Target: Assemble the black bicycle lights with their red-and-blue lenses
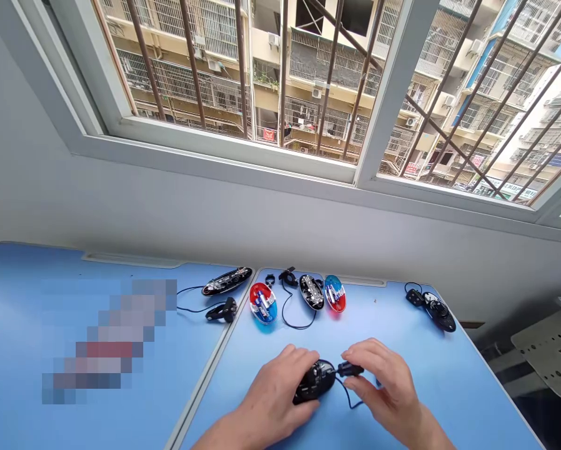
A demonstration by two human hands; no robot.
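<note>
A black oval housing (318,380) lies at the front of the right blue table, its upper side showing parts I cannot make out. My left hand (280,387) grips it from the left, fingers over the far side and thumb along the near side. Just to its right, my right hand (388,381) pinches a small black piece (350,369) between thumb and fingers, close to the housing's end. A thin black cable (350,400) loops on the table below this piece. My right fingers partly cover the piece, so its exact kind is unclear.
Behind my hands are a red-and-blue oval shell holding batteries (263,304), a black oval unit (311,292) and another two-coloured shell (335,294). Other cabled black units lie at left (227,281) and right (438,311). A seam (210,369) divides the tables; a barred window is beyond.
</note>
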